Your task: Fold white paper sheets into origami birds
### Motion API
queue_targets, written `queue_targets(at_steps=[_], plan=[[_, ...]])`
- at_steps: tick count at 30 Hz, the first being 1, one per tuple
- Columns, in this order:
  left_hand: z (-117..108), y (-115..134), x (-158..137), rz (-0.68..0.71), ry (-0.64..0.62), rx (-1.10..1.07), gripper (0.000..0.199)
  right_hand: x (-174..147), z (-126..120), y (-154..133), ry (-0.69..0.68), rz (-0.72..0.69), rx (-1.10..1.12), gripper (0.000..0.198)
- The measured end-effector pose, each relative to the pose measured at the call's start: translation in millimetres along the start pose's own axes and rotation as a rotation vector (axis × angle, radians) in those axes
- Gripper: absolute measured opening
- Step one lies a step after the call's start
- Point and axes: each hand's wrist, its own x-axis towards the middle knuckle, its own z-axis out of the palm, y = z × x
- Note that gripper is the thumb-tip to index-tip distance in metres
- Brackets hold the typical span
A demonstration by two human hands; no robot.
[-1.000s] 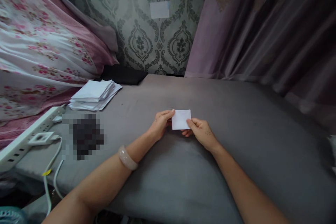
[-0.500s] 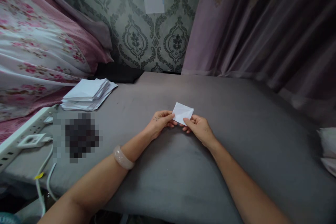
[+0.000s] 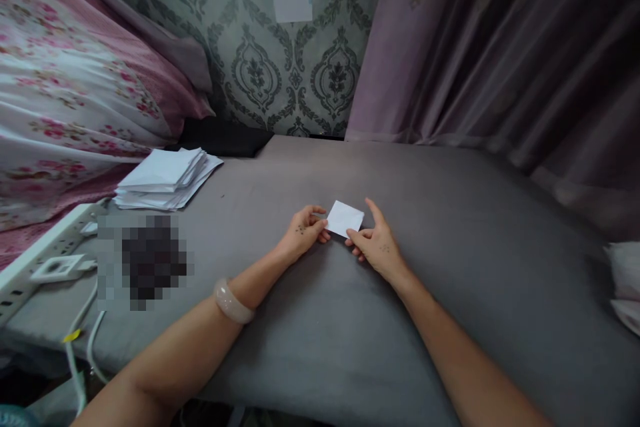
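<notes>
A small folded piece of white paper (image 3: 345,218) is held between both hands above the grey surface. My left hand (image 3: 304,230) pinches its left corner between thumb and fingers. At the lower right corner, my right hand (image 3: 375,240) grips the paper with the thumb on top, while its index finger points up and away from the sheet. The fingers beneath the paper are partly hidden. A pale bangle (image 3: 233,302) circles my left wrist.
A stack of white folded papers (image 3: 160,173) lies at the back left, beside a flat black item (image 3: 225,138). A white power strip (image 3: 47,253) with a plug and cables runs along the left edge. A blurred dark patch (image 3: 154,257) sits near it. Curtains (image 3: 430,47) hang at the right.
My right index finger has lifted off the paper and stretched upward. The paper now looks flatter and slightly smaller, and the left fingers have shifted a little at its corner.
</notes>
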Motion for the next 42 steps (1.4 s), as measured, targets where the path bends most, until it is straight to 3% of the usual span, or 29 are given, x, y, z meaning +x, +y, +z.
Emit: queue_targets(at_steps=[3, 5, 9, 11, 14, 20, 23, 27, 30, 35, 42], plan=[[-2, -2, 3, 0.007, -0.006, 0.046, 0.022, -1, 1, 1, -0.003, 0.012, -0.008, 0.086], [-4, -3, 4, 0.082, 0.019, 0.180, 0.025, -1, 1, 1, 0.013, 0.024, -0.014, 0.082], [-7, 0, -2, 0.447, 0.071, 0.627, 0.037, 0, 1, 1, 0.042, 0.047, -0.019, 0.075], [-5, 2, -6, 0.622, -0.014, 0.810, 0.045, 1, 2, 2, 0.041, 0.053, -0.025, 0.069], [-2, 3, -11, 0.724, -0.168, 0.984, 0.044, 0, 5, 4, 0.053, 0.082, -0.043, 0.061], [-2, 8, -13, 0.688, -0.317, 1.251, 0.026, -2, 9, 6, 0.000, 0.173, -0.054, 0.062], [-3, 10, -13, 0.701, -0.379, 1.357, 0.025, -4, 4, 3, -0.062, 0.162, -0.196, 0.059], [-5, 6, -11, 0.714, -0.355, 1.332, 0.028, -8, -10, 1, 0.012, -0.124, -0.714, 0.043], [-6, 3, -9, 0.689, -0.303, 1.220, 0.028, -9, -17, 4, 0.089, -0.374, -0.912, 0.040], [-6, 2, -9, 0.631, -0.198, 1.051, 0.028, -2, -23, 11, 0.042, -0.476, -0.881, 0.023], [-4, 7, -8, 0.320, -0.044, 0.860, 0.016, 10, -28, 17, -0.007, -0.376, -0.723, 0.021]])
